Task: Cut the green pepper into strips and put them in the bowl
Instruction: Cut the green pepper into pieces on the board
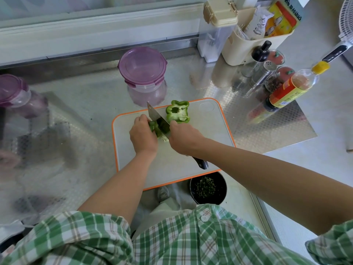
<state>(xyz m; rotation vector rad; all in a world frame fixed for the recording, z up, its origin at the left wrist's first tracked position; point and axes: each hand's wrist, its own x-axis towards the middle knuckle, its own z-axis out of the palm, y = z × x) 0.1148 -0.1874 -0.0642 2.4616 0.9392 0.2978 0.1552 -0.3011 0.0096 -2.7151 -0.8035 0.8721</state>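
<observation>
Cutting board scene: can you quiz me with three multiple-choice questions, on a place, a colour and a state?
1. Where is the untouched pepper half? A) on the cutting board B) in the bowl C) on the bare counter
2. The board's rim is: A) purple B) orange C) black
3. The right hand is: A) lying flat B) gripping the knife C) holding a bottle
Answers: 1 A, it lies near the board's far edge; 2 B, an orange band edges it; 3 B, its fingers curl round the handle while the left hand holds the pepper piece being cut.
</observation>
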